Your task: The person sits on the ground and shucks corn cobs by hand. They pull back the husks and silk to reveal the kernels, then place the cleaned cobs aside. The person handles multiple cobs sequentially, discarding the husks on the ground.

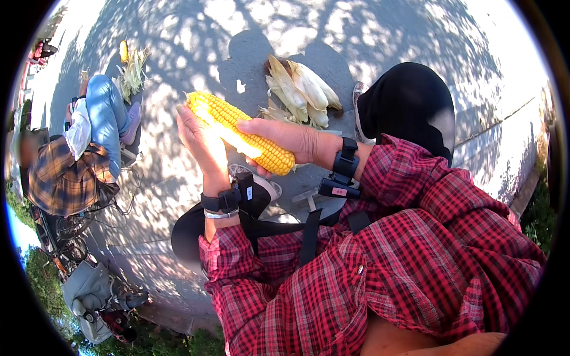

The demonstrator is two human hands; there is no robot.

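Observation:
A husked ear of yellow corn [236, 133] lies slantwise between my two hands, its tip up at the left. My left hand [200, 138] supports it from below near the tip, where bright sun falls on palm and kernels. Around the thicker lower part, my right hand [285, 140] is closed, with the thumb on top and fingertips showing beneath. On the pavement beyond my right hand lie several pale corn husks [300, 91], bunched together with brown silk at their ends; whether they hold ears I cannot tell.
At the left a person in a plaid shirt [67, 178] sits near loose husks [132, 73] and a yellow ear [124, 51] on the ground. My knees, in black trousers, flank the work area. Bicycles [73, 240] and a grey cover [87, 293] stand at the lower left.

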